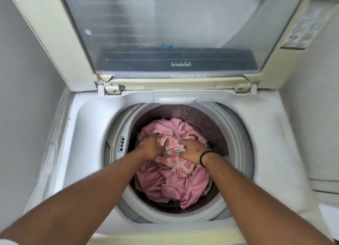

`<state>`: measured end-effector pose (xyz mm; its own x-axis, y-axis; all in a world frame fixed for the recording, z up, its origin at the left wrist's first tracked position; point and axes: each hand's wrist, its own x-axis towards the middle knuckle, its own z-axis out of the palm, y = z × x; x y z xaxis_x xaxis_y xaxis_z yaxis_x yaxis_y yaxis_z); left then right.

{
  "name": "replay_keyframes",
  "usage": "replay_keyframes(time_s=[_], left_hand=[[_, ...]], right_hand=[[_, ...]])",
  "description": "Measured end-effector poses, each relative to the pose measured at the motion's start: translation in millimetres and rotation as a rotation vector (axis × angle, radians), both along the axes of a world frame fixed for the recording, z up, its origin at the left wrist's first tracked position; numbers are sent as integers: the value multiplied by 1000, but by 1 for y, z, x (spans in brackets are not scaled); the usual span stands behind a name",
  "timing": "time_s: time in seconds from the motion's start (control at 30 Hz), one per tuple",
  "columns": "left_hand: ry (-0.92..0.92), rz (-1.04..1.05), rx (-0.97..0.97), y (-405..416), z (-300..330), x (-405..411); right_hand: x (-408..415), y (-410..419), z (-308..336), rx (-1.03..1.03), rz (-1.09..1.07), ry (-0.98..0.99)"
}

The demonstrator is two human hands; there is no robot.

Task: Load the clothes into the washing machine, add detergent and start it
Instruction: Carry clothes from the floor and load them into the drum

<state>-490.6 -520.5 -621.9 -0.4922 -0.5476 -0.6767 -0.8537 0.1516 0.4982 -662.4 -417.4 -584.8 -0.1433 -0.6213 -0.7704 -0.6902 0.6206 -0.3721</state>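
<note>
Reaching down into the washing machine [88, 119], both hands are gripping a patterned garment [174, 158]: left hand [149, 147] bunching its left side, right hand [191, 151] clutching its right. Beneath it, pink clothes [165, 182] are lying in the drum. Farther back, the lid [165, 28] is standing open.

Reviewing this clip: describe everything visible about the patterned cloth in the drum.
The patterned cloth is pale pink fabric printed with red nested squares, soft and crumpled into a bunch. A small white label shows near its middle. It lies inside the drum on top of plain pink clothes. The left hand grips its left side and the right hand grips its right; a black wristband is on the right wrist. Its full shape cannot be told.
</note>
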Motion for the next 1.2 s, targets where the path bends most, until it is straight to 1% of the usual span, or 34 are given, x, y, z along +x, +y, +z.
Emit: replay_keyframes(time_s=[0.03,0.1,0.3,0.37,0.43,0.53,0.73,0.87,0.97,1.1,1.17,1.2], left_hand=[[29,15,13,1,10,5],[119,63,23,5,38,16],[462,247,67,36,127,52],[524,312,93,48,150,59],[580,345,112,66,174,59],[638,328,160,102,200,51],[764,130,191,188,233,25],[780,7,271,259,245,20],[710,-157,330,326,245,31],[555,-456,469,422,244,56],[471,-633,452,474,242,77],[457,-704,449,494,241,88]], right_hand=[[-1,2,14,-91,-110,-31],[0,11,49,-203,-262,-78],[20,75,151,-448,-579,-97],[26,106,175,-520,-688,-84],[34,143,200,-617,-864,-62],[54,202,225,-738,-1144,-59],[95,319,243,-822,-1442,9],[137,407,247,-827,-1623,86],[185,483,243,-805,-1810,137],[260,577,235,-792,-2037,205],[304,624,230,-791,-2142,229],[323,641,226,-799,-2182,232]])
